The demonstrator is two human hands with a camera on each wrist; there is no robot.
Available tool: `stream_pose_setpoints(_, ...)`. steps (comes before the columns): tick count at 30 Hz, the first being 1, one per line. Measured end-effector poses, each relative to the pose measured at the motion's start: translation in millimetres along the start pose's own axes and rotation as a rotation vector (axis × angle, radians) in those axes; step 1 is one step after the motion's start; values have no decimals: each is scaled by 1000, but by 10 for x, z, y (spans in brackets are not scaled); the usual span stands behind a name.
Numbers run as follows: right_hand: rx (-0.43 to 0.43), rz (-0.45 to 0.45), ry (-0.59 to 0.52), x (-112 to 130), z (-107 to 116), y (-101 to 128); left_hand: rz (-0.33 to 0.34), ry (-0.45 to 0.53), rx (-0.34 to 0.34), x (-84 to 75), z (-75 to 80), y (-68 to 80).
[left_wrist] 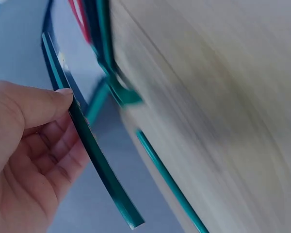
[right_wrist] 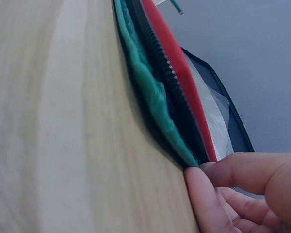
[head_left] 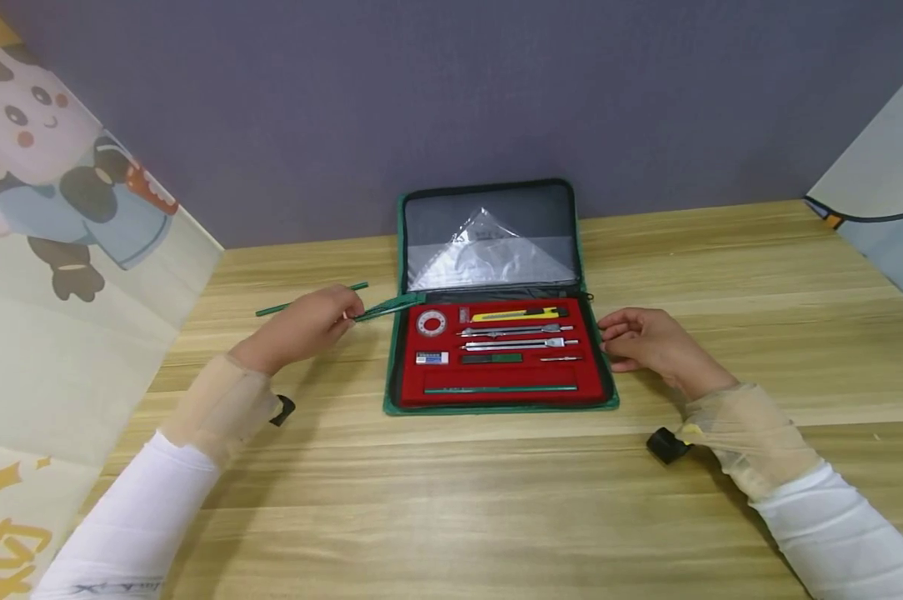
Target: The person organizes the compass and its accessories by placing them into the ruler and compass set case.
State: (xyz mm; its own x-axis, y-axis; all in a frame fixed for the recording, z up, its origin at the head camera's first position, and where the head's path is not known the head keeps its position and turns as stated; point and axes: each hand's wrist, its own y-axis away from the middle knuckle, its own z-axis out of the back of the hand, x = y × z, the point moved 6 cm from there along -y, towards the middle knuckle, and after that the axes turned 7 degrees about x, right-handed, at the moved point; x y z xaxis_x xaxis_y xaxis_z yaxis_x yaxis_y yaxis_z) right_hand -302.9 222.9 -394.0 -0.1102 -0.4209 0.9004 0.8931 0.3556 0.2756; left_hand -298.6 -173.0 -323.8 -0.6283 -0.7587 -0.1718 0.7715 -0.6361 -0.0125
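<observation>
An unzipped green drawing-set case [head_left: 500, 410] lies unfolded, its red insert [head_left: 436, 375] facing up. Between left thumb and fingers, my left hand [head_left: 312, 329] pinches a slim green pencil [left_wrist: 104, 167] just off the case's left side, by a green strap [head_left: 414, 300]. A second green pencil [left_wrist: 167, 179] lies on the table behind that hand. At the right side, my right hand [head_left: 646, 346] grips the case's rim, thumb and fingertips on the green cover [right_wrist: 150, 90] beside the black zip [right_wrist: 169, 68]. Another green pencil [head_left: 496, 389] sits in the insert's front slot.
The insert holds a yellow cutter [head_left: 515, 315], two silver compasses [head_left: 519, 331], a round white template [head_left: 431, 322], an eraser [head_left: 431, 358] and a green box [head_left: 491, 359]. Clear plastic [head_left: 489, 258] covers the raised lid. A grey partition [head_left: 496, 100] stands behind the wooden table [head_left: 436, 500].
</observation>
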Motion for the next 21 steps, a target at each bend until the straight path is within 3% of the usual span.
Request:
stream_pose_setpoints(11,3,-12,4,3,11,-4,-103,-6,22,-661,-117,-211)
stream_pose_setpoints(21,9,-2,-6,8,5,0,-161,-32,127,-1048,-332,-463)
